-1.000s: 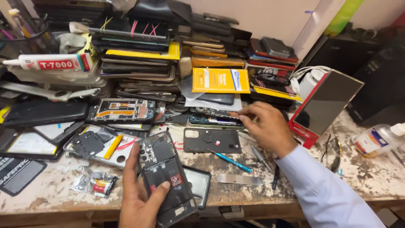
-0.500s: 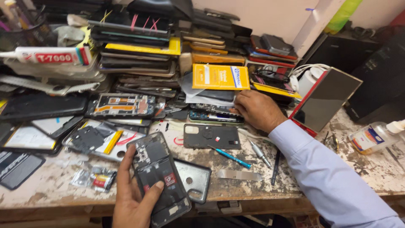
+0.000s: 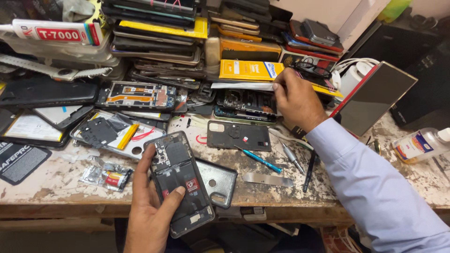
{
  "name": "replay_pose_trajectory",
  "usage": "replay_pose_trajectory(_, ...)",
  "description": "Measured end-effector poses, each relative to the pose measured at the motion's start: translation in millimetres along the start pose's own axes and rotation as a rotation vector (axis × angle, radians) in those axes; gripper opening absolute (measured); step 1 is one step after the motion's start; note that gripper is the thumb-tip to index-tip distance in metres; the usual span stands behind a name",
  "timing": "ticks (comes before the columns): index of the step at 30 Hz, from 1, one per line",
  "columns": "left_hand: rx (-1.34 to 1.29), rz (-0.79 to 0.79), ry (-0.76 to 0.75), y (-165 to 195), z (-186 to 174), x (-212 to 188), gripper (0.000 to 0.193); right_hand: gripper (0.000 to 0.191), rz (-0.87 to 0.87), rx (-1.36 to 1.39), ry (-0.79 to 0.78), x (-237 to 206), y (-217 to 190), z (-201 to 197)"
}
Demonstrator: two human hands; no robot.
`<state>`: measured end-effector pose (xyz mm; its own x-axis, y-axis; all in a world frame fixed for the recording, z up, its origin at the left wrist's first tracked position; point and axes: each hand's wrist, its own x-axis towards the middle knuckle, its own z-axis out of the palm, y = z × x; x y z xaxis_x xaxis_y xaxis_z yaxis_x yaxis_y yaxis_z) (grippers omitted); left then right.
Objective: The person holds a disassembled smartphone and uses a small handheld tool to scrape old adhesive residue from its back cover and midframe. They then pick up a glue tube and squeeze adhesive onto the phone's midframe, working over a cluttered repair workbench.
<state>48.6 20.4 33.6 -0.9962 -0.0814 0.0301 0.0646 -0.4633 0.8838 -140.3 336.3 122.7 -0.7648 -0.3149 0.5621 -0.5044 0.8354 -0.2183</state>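
Left hand [image 3: 150,218] cradles the opened black smartphone with its back cover off [image 3: 180,182] — grip closed around it, thumb across the middle, long axis running away toward the desk [image 3: 56,180]. Right hand [image 3: 295,100] is far off at the yellow flat box [image 3: 251,70], fingertips pinching its edge — blue-handled screwdriver [image 3: 258,159] and dark back cover [image 3: 239,136] lie between.

Bright, even light from above; soft shadows under clutter; sharp centre; slight wide-angle stretching toward the edges.
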Motion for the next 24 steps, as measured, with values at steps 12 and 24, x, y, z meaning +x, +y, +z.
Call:
replay_pose_trajectory(12,0.032,-0.008,-0.073,-29.1,-16.3,-0.8,0.060,0.012,0.478,0.915,0.228,13.4,21.0,-2.6)
replay_pose_trajectory(24,-0.118,-0.108,-0.066,-10.1,-0.5,-9.8,0.043,0.012,0.269,1.086,0.121,-41.3,-48.5,-40.2)
